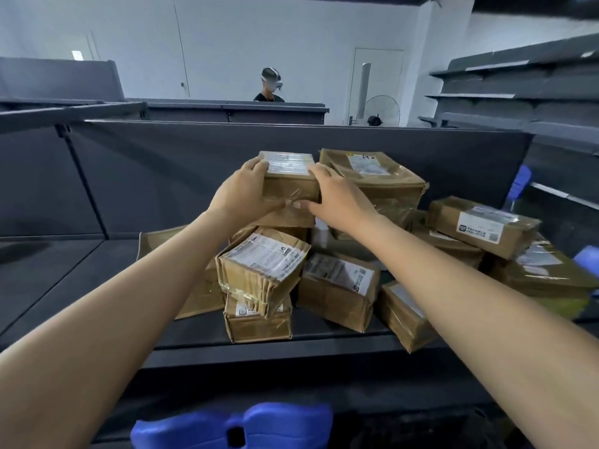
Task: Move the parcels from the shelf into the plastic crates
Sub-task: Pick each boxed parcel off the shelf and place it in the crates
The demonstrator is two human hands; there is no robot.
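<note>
One blue crate (233, 422), two hands (246, 192) (337, 199) around one parcel (288, 181), about ten parcels (337, 286) beneath

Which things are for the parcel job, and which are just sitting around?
For the job: top parcel, gripped by left hand and right hand; pile of parcels; dark shelf; blue crate below.
Just around: floor fan; white door; another person behind the shelving.

The room is closed off by white walls (291, 34), and a white door (377, 82) is set in the far one. A round fan (384, 110) is stood just before that door. Grey shelving (518, 92) is ranged along the right side, and low grey units (233, 111) are seen across the back.
</note>
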